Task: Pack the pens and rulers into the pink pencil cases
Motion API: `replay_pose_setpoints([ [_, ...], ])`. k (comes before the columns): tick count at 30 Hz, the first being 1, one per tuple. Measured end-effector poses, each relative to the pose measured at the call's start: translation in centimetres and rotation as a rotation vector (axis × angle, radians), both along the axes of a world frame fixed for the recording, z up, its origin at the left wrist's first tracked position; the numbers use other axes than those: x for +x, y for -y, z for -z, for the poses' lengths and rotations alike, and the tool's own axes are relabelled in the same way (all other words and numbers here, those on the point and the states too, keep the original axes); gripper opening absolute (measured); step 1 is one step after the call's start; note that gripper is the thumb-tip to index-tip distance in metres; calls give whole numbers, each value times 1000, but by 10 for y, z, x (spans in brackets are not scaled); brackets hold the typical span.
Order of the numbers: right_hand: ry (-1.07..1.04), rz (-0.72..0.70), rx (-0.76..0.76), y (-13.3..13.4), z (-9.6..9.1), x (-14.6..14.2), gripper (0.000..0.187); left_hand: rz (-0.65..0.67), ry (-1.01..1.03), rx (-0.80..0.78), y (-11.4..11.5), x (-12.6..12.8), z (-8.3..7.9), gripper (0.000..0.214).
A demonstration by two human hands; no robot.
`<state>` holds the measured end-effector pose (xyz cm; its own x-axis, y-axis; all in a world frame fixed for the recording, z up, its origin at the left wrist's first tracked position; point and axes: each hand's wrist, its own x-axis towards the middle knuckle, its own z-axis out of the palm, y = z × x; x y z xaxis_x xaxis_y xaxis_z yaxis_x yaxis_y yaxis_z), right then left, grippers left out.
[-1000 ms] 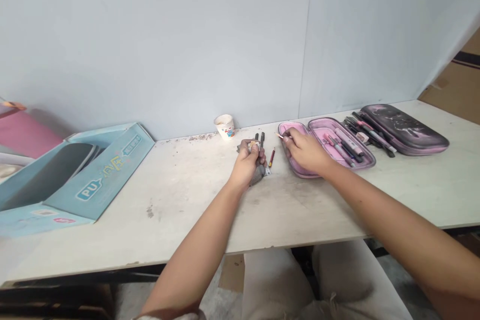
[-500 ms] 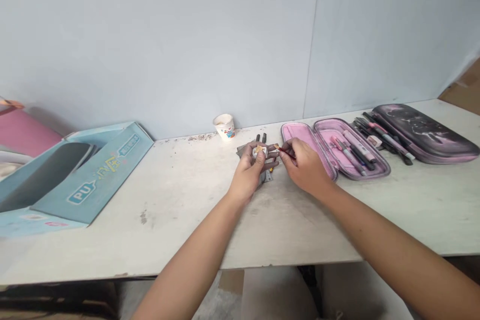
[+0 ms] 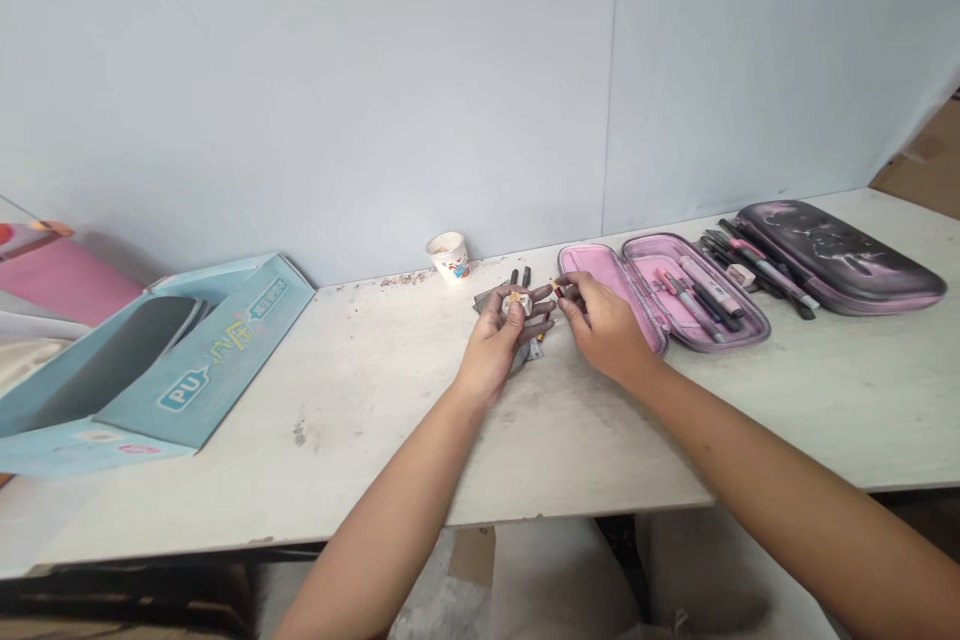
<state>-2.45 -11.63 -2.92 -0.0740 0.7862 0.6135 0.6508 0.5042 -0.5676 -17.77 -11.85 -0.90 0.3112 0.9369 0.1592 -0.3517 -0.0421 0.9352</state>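
On my feed from the head camera, the person's left hand [image 3: 499,345] is lying palm-up and half-open, with its fingers curling around a white-and-tan lump [image 3: 517,301] resting in the palm; the lump is too small to identify. The right hand [image 3: 604,330] is closing just beside the left fingertips, its fingers [image 3: 574,305] pinching a small red item [image 3: 559,287], also too small to identify. Both hands are hovering over the counter [image 3: 360,440], not far from its back edge. Directly beneath the left hand, a grey piece of fabric [image 3: 486,300] is lying flat, and two dark pen-like sticks [image 3: 521,276] are showing just beyond the fingers. To the right of the right hand, an open pink-lined pencil case [image 3: 600,265] is lying with pens [image 3: 701,295] inside, and a dark pink-edged case [image 3: 840,255] is sitting farther right. Beyond the hands, a paper cup [image 3: 450,257] is standing near the wall. Well left of the hands, a light blue cardboard box [image 3: 232,350] is lying open.
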Motion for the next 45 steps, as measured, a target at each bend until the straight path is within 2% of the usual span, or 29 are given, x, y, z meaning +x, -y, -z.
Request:
replay_pose_setpoints([
  [3,4,-22,2,1,-1,0,35,6,-7,-2,1,0,0,34],
  [10,14,-26,-17,0,0,1,40,27,-4,3,-1,0,2,32],
  [14,40,-37,5,-1,-1,1,37,23,-24,1,-3,-1,4,33],
  [19,19,36,11,-3,-7,7,32,2,-86,37,-7,3,3,34],
  [24,43,235,-15,-11,-15,45,25,25,-150,70,-10,24,-8,30],
  [29,265,505,-112,-15,-9,106,29,108,-187,90,-9,52,-14,29],
  [32,419,574,-185,-17,-1,131,32,146,-220,101,-12,63,-14,28],
  [35,501,579,-219,-21,2,140,34,159,-231,106,-17,65,-13,28],
  [37,522,552,-204,-28,-1,136,34,147,-230,101,-20,59,-12,28],
  [40,532,456,-148,-45,-13,113,32,102,-217,82,-25,37,-11,29],
  [45,550,206,-63,-78,-33,38,27,-72,-246,37,-30,-24,-11,31],
])
